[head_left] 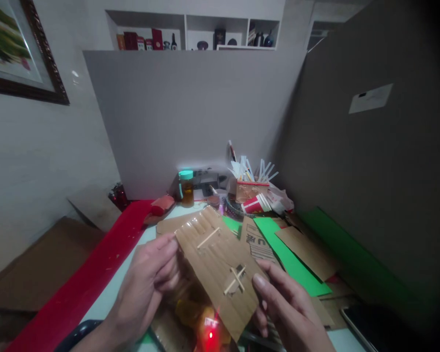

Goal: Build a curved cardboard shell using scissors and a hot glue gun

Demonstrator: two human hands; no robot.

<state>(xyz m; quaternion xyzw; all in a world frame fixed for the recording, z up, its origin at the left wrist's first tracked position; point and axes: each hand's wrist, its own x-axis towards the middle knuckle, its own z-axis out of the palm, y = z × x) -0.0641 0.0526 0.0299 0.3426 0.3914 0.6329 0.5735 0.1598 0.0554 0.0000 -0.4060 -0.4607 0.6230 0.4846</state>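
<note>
Tilted in the air between my hands is a piece of brown cardboard. One thin wooden stick lies across its upper part, and two crossed sticks sit lower down near a dark hole. My left hand pinches the upper left edge. On the right edge, my right hand grips with the thumb on the face and the fingers behind. Below the cardboard is an orange-yellow object with a glowing red light; its kind is unclear, as the cardboard partly hides it.
Green sheets and cardboard scraps lie to the right, near a phone-like dark object. Behind stand a teal-lidded bottle, red paper cups and a box of white sticks. Red cloth runs along the left; grey panels enclose the table.
</note>
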